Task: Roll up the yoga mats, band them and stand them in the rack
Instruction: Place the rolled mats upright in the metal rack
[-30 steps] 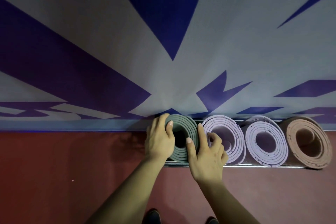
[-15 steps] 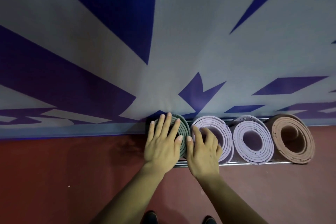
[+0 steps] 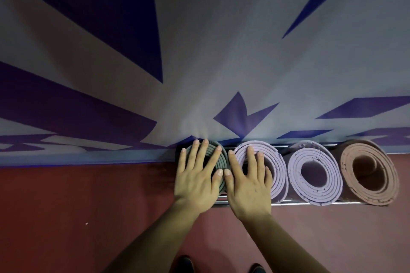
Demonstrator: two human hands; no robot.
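Am pressing my left hand [image 3: 195, 179] flat on green mat [image 3: 223, 160], right hand [image 3: 248, 184] flat on lilac mat [image 3: 277, 168]. Risk: uneven push tipping green mat off rack [image 3: 299, 201]; band not visible.

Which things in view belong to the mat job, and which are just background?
Job: left hand, right hand, green mat, first lilac mat, second lilac mat, brown mat, rack rail.
Background: wall banner, red floor, shoes.
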